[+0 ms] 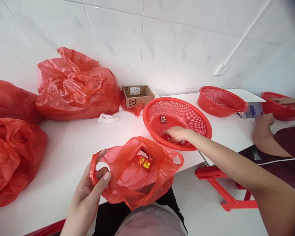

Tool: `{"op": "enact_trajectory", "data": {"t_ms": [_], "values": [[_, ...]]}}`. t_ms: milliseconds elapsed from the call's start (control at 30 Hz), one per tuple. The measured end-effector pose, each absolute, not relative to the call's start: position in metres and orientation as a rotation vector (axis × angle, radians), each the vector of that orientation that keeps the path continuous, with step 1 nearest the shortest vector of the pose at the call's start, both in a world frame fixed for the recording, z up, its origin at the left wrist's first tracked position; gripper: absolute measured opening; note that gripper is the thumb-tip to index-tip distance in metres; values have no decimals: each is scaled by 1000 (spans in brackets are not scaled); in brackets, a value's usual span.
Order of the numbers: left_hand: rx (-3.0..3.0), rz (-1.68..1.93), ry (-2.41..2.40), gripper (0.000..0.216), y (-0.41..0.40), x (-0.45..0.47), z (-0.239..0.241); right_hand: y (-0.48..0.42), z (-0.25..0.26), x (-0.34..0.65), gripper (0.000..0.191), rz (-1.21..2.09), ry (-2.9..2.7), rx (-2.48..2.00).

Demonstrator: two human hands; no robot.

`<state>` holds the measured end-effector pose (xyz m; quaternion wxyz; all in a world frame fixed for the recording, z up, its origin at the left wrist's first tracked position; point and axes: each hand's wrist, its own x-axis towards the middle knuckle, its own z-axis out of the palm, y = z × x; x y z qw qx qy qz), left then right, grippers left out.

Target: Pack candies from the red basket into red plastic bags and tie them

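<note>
My left hand [89, 193] pinches the rim of a small red plastic bag [127, 177], holding it open at the table's front edge. A red packet [144, 161] lies inside the bag. My right hand [177, 133] reaches into a red mesh basket [186, 113] and its fingers close on small wrapped packets [173, 140] at the basket's near side. One dark packet [163, 119] lies alone in the basket's middle.
Large stuffed red bags [76, 88] sit at the left and back of the white table [64, 154]. A small cardboard box [137, 95] stands by the wall. Another person's arm [263, 131] rests at the right near two more red baskets [220, 100]. A red stool [223, 190] stands below.
</note>
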<state>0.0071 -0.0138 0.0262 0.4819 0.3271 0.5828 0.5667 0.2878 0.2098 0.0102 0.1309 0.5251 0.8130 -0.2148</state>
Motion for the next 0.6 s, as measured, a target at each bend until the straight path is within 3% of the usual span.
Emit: {"op": "enact_trajectory", "data": {"t_ms": [133,267,333,433,600], "values": [[779,1425,1404,66,-14,6,29,210,37,288,24,-801,2533,1614],[695,1461,1367,73,-13,7,32,188,66,278,33,-1881,2635,1431],[679,1475,1345,76,-12,9,32,169,71,262,34,-2238,2494,1174],[695,1480,1321,77,-11,12,32,138,62,228,30,-2201,2375,998],[724,1502,1320,77,-13,12,33,114,53,195,41,-1703,2645,1156]]}}
